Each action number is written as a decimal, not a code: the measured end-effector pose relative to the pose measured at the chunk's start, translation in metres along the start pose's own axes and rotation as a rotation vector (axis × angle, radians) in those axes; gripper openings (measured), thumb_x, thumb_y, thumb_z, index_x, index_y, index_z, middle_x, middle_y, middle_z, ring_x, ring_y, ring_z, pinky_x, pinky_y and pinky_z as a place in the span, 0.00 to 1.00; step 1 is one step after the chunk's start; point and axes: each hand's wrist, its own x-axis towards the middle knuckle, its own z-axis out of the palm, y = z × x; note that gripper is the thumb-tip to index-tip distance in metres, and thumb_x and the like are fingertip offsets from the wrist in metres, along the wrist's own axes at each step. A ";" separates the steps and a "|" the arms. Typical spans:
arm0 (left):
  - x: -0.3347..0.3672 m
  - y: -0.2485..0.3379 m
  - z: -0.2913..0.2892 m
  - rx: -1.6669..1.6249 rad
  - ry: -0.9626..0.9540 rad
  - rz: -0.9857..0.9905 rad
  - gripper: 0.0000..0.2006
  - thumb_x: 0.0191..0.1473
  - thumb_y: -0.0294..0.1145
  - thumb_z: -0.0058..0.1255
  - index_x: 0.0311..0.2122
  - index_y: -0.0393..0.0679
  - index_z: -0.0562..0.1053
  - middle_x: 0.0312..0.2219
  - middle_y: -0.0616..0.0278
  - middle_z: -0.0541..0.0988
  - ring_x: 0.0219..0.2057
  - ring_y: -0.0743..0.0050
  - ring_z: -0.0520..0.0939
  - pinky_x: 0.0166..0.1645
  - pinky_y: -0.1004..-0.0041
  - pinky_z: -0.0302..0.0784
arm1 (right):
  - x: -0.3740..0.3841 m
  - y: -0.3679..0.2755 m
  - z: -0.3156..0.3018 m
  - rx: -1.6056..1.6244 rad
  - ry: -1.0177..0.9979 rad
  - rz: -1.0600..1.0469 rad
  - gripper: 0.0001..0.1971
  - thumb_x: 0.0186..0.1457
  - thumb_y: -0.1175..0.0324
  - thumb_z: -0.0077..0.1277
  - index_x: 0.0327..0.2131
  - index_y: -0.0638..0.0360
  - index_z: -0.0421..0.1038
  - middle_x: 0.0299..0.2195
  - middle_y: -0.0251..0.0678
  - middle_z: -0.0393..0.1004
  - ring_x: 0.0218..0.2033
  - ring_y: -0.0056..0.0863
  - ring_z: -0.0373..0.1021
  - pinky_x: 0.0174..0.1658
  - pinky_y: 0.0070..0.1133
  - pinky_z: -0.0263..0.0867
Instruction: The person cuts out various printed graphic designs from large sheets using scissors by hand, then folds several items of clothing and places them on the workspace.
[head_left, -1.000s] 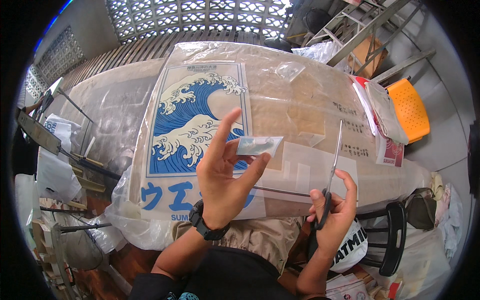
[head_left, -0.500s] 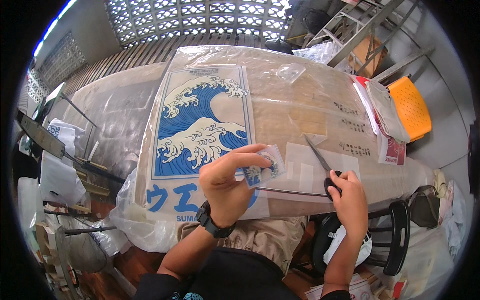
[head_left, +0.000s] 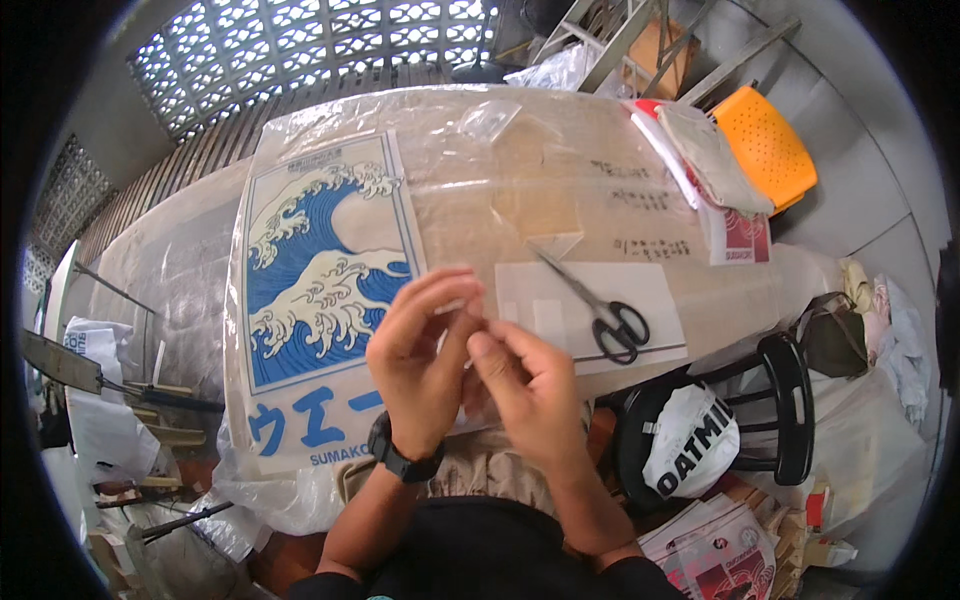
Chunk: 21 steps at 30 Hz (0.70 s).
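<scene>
My left hand (head_left: 412, 375), with a black watch (head_left: 405, 452) on its wrist, is raised over the near side of the table. My right hand (head_left: 528, 392) meets it, thumb and fingers pinched against the left fingertips. Whatever lies between them is hidden by the fingers. Black-handled scissors (head_left: 598, 303) lie just beyond my right hand, partly over a pale translucent sheet (head_left: 655, 300). Left of my hands lies a large clear film printed with a blue and cream wave (head_left: 325, 290), with big blue lettering below.
Clear plastic covers the long table (head_left: 470, 180). Folded cloth and papers (head_left: 705, 155) sit at its right end, beside an orange plastic chair (head_left: 765, 150). A black chair (head_left: 785, 410) holding a white cap stands near right. A ladder (head_left: 620, 60) stands behind.
My right hand has put the scissors down on the sheet and come left to meet my left hand. The small wave-printed clear piece in my left hand is now hidden. The view has shifted right.
</scene>
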 end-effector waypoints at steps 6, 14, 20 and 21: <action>0.027 0.021 -0.040 -0.204 0.182 0.057 0.08 0.63 0.20 0.50 0.45 0.33 0.76 0.39 0.59 0.81 0.41 0.75 0.81 0.46 0.77 0.76 | -0.010 0.003 -0.038 -0.624 0.172 -0.332 0.07 0.60 0.69 0.56 0.40 0.59 0.79 0.28 0.35 0.77 0.26 0.23 0.72 0.30 0.22 0.65; 0.003 0.059 -0.086 0.402 -0.309 -0.074 0.08 0.51 0.18 0.57 0.38 0.35 0.78 0.39 0.53 0.81 0.42 0.64 0.81 0.47 0.72 0.73 | -0.029 0.008 -0.019 -1.170 -0.243 -0.408 0.20 0.46 0.62 0.65 0.43 0.58 0.78 0.37 0.31 0.71 0.42 0.34 0.68 0.46 0.33 0.61; -0.010 0.065 -0.083 0.801 -0.711 0.047 0.18 0.42 0.26 0.66 0.42 0.39 0.79 0.47 0.50 0.77 0.48 0.54 0.78 0.52 0.62 0.72 | -0.027 0.001 -0.067 -0.757 -0.374 -0.582 0.12 0.50 0.68 0.63 0.40 0.57 0.78 0.36 0.33 0.71 0.40 0.33 0.71 0.45 0.29 0.66; -0.015 0.069 -0.087 0.851 -0.792 -0.072 0.31 0.29 0.27 0.74 0.46 0.43 0.79 0.57 0.47 0.72 0.60 0.46 0.72 0.62 0.55 0.68 | -0.021 -0.009 -0.083 -0.775 -0.292 -0.581 0.11 0.51 0.70 0.62 0.39 0.57 0.78 0.36 0.33 0.71 0.39 0.31 0.71 0.44 0.28 0.67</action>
